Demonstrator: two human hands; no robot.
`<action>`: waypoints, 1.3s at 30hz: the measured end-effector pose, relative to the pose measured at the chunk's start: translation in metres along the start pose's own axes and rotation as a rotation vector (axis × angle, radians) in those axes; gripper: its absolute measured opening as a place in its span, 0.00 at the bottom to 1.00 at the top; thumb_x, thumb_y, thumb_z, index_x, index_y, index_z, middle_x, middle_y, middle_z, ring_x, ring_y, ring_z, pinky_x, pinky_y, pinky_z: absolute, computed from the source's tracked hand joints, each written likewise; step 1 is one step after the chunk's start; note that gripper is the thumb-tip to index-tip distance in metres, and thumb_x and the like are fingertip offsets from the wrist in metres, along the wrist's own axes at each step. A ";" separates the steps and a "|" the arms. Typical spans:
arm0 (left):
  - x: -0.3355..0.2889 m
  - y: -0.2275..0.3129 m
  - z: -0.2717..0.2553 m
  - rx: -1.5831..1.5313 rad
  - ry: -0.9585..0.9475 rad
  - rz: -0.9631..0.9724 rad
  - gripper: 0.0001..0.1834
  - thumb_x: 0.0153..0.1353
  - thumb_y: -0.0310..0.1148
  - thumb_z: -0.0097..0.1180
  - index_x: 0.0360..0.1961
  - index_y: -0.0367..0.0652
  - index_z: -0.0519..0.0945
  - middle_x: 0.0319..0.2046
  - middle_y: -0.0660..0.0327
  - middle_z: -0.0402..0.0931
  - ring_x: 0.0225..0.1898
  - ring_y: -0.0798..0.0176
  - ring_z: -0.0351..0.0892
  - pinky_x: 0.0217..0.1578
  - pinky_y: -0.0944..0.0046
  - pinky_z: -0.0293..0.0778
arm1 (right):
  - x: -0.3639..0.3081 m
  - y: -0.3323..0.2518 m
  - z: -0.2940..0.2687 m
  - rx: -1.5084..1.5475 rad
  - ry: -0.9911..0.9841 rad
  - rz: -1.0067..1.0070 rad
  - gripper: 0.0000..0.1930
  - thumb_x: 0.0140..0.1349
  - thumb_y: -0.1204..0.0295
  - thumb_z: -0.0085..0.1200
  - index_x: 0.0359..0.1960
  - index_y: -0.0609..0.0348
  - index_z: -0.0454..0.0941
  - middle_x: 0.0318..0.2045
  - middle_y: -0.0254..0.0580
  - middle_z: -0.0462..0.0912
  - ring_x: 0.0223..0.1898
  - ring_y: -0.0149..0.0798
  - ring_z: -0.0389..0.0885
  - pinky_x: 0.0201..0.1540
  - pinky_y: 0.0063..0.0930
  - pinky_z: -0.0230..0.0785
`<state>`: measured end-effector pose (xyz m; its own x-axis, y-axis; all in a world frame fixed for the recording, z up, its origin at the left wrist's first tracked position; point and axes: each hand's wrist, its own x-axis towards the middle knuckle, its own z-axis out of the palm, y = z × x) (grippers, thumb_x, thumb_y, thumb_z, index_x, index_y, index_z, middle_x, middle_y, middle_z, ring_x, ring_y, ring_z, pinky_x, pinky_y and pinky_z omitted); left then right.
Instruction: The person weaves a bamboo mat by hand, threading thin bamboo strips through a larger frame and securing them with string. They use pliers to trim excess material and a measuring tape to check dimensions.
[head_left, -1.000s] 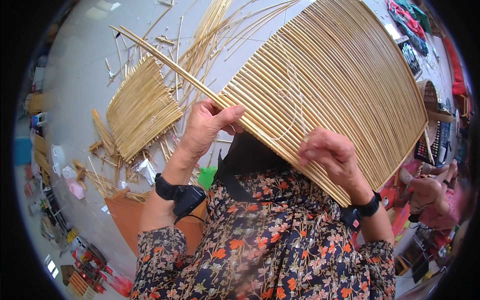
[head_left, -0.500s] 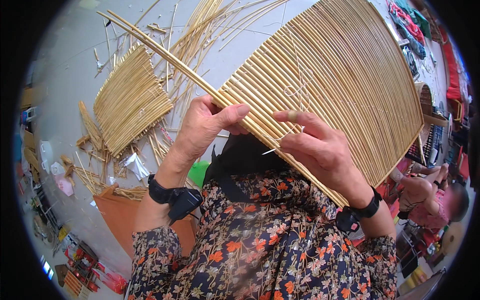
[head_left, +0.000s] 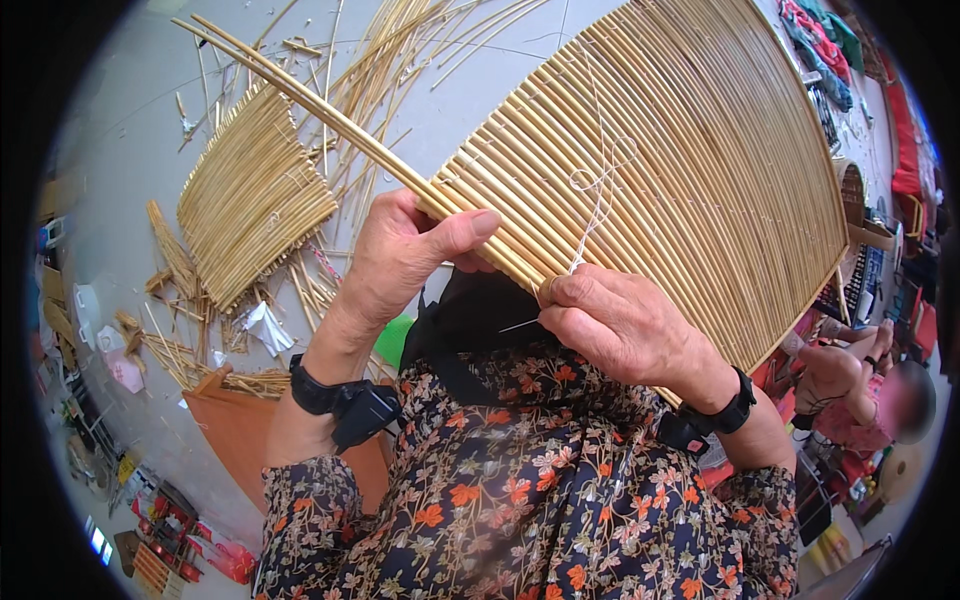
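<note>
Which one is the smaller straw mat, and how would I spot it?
Start at the big fan-shaped mat that both hands hold. Look left past the left hand to the grey floor. The small mat lies flat there amid loose straws, untouched, unlike the one being held.

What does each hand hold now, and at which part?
The left hand pinches the reed mat at its lower edge, thumb on top. The right hand holds a needle with white thread.
</note>
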<state>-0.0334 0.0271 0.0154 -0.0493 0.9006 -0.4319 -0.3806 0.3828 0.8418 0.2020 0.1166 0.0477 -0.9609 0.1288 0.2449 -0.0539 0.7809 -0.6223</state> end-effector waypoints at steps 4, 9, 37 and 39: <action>0.000 -0.002 0.000 0.002 0.007 -0.010 0.18 0.66 0.38 0.67 0.45 0.31 0.85 0.35 0.57 0.87 0.34 0.67 0.87 0.36 0.68 0.85 | 0.000 -0.001 -0.003 0.044 0.014 0.013 0.10 0.54 0.79 0.63 0.37 0.63 0.76 0.39 0.42 0.80 0.35 0.40 0.83 0.34 0.33 0.78; 0.002 -0.002 -0.002 0.023 0.003 -0.005 0.18 0.65 0.38 0.67 0.44 0.31 0.85 0.34 0.57 0.87 0.34 0.67 0.87 0.36 0.68 0.85 | -0.002 -0.002 -0.003 0.148 0.144 0.174 0.09 0.54 0.79 0.60 0.36 0.61 0.74 0.36 0.42 0.78 0.35 0.43 0.82 0.35 0.35 0.78; 0.001 0.004 -0.003 0.090 0.041 -0.005 0.20 0.62 0.43 0.70 0.42 0.34 0.86 0.31 0.59 0.87 0.29 0.70 0.86 0.29 0.72 0.80 | 0.020 -0.018 -0.029 -0.035 0.022 0.471 0.05 0.58 0.77 0.59 0.29 0.55 0.74 0.20 0.38 0.75 0.20 0.45 0.79 0.20 0.38 0.68; 0.001 0.006 -0.003 0.111 0.038 -0.015 0.20 0.62 0.43 0.71 0.41 0.34 0.86 0.31 0.59 0.87 0.28 0.70 0.86 0.28 0.72 0.80 | 0.022 -0.020 -0.030 -0.018 0.003 0.491 0.05 0.57 0.77 0.60 0.30 0.56 0.76 0.21 0.39 0.77 0.22 0.46 0.80 0.25 0.40 0.71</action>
<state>-0.0386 0.0294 0.0189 -0.0803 0.8868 -0.4552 -0.2767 0.4189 0.8649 0.1899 0.1227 0.0879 -0.8706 0.4866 -0.0721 0.4103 0.6374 -0.6522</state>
